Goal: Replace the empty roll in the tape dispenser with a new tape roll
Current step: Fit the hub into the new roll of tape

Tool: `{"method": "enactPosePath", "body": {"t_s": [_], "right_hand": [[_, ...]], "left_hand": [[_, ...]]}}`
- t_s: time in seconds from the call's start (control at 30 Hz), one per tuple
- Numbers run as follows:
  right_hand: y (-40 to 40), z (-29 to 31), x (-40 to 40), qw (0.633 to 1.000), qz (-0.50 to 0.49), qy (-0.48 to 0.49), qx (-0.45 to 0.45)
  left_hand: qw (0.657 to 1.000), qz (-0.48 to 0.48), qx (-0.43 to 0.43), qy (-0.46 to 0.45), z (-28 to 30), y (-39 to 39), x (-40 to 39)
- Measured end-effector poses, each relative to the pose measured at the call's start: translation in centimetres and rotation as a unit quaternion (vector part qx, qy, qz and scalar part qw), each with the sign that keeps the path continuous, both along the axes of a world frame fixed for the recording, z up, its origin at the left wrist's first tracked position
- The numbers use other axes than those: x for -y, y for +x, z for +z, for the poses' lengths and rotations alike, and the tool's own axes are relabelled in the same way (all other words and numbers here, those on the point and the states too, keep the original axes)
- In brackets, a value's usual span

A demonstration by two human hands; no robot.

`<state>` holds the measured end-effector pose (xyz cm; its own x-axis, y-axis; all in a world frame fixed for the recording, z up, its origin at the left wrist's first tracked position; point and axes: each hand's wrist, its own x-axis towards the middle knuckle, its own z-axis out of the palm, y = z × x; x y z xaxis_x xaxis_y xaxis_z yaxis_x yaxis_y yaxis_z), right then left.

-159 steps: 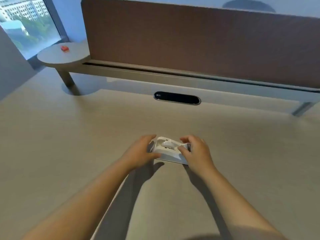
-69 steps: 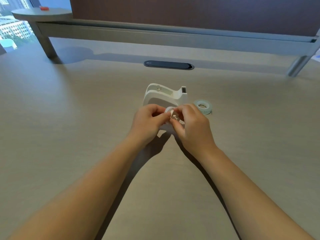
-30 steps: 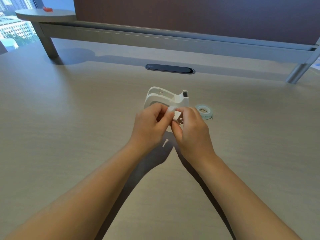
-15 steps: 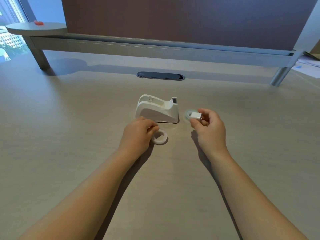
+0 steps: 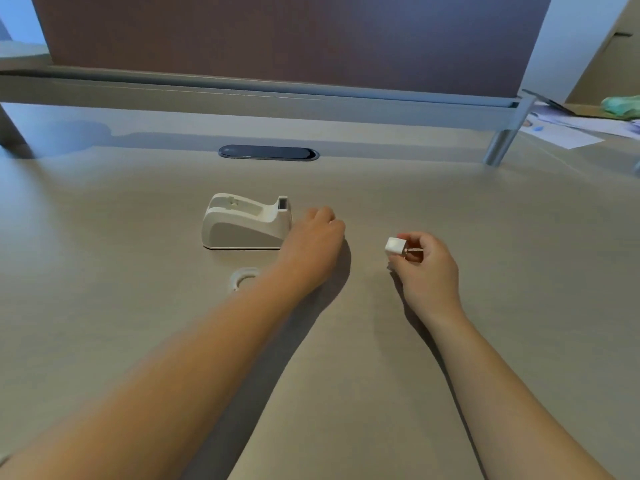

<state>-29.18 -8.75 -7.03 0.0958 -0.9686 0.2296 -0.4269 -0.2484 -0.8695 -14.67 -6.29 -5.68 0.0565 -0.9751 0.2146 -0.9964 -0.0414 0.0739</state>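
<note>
The white tape dispenser [image 5: 246, 221] stands on the desk with its roll cradle bare. The empty white core ring [image 5: 244, 277] lies flat just in front of it, partly behind my left forearm. My left hand [image 5: 311, 244] rests palm down right of the dispenser's cutter end, fingers curled over the spot where the new tape roll lay; the roll is hidden under it. My right hand [image 5: 426, 265] hovers further right, its fingertips pinching the small white spindle hub [image 5: 394, 245].
A dark oval cable grommet [image 5: 268, 153] sits behind the dispenser. A brown divider panel [image 5: 294, 39] on a grey rail closes the desk's back. A metal leg [image 5: 502, 143] and loose papers [image 5: 568, 128] are at the far right.
My left hand let go of the empty core ring and crossed right, past the dispenser, onto the new roll's spot. My right hand moved right with the hub.
</note>
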Motion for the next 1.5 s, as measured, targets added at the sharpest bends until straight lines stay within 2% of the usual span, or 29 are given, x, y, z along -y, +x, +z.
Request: {"method": "enactPosePath", "body": {"t_s": [0.1, 0.33, 0.4, 0.47, 0.5, 0.57, 0.6, 0.67, 0.7, 0.73, 0.77, 0.9, 1.1, 1.27, 1.5], "right_hand": [[-0.2, -0.3, 0.0, 1.000, 0.010, 0.000, -0.011], [0.2, -0.3, -0.6, 1.000, 0.029, 0.001, -0.001], [0.3, -0.2, -1.0, 0.999, 0.032, 0.000, 0.007], [0.5, 0.2, -1.2, 0.999, 0.037, -0.013, 0.030], [0.6, 0.4, -1.3, 0.998, 0.041, -0.024, 0.041], [1.2, 0.9, -1.8, 0.997, 0.051, -0.037, 0.049], [1.7, 1.1, -2.2, 0.996, 0.058, -0.037, 0.056], [2.9, 1.2, -3.3, 0.993, 0.079, -0.026, 0.089], [3.6, 1.3, -3.9, 0.989, 0.092, -0.018, 0.110], [4.4, 1.3, -4.5, 0.986, 0.105, -0.011, 0.126], [5.1, 1.3, -5.0, 0.984, 0.115, -0.010, 0.135], [7.5, 0.8, -6.6, 0.979, 0.149, -0.041, 0.136], [8.7, -0.2, -7.4, 0.977, 0.161, -0.113, 0.083], [8.8, -0.4, -7.3, 0.972, 0.164, -0.163, 0.047], [8.8, -0.3, -7.1, 0.962, 0.164, -0.215, -0.021]], "left_hand": [[0.998, 0.022, 0.051, 0.029, -0.3, -0.5, 1.1], [0.997, 0.044, 0.057, 0.014, -0.5, 0.0, 1.1], [0.999, 0.030, -0.019, 0.000, -0.4, 0.1, 0.6], [0.979, 0.026, -0.199, -0.031, 0.3, -0.1, -0.4], [0.953, 0.032, -0.299, -0.045, 0.8, -0.1, -1.2], [0.878, 0.052, -0.472, -0.063, 1.8, 0.0, -2.9], [0.834, 0.064, -0.545, -0.066, 2.1, 0.3, -3.8], [0.723, 0.078, -0.683, -0.066, 2.5, 1.1, -5.5], [0.665, 0.073, -0.741, -0.066, 2.5, 1.6, -6.5], [0.624, 0.063, -0.776, -0.066, 2.4, 2.2, -7.3], [0.604, 0.057, -0.793, -0.064, 2.2, 2.6, -8.0], [0.601, 0.053, -0.795, -0.063, 0.8, 4.0, -9.9], [0.627, 0.032, -0.774, -0.077, -0.2, 5.1, -10.2], [0.622, 0.020, -0.778, -0.089, -0.5, 5.0, -10.2], [0.642, 0.045, -0.756, -0.120, -0.7, 4.8, -10.2]]}}
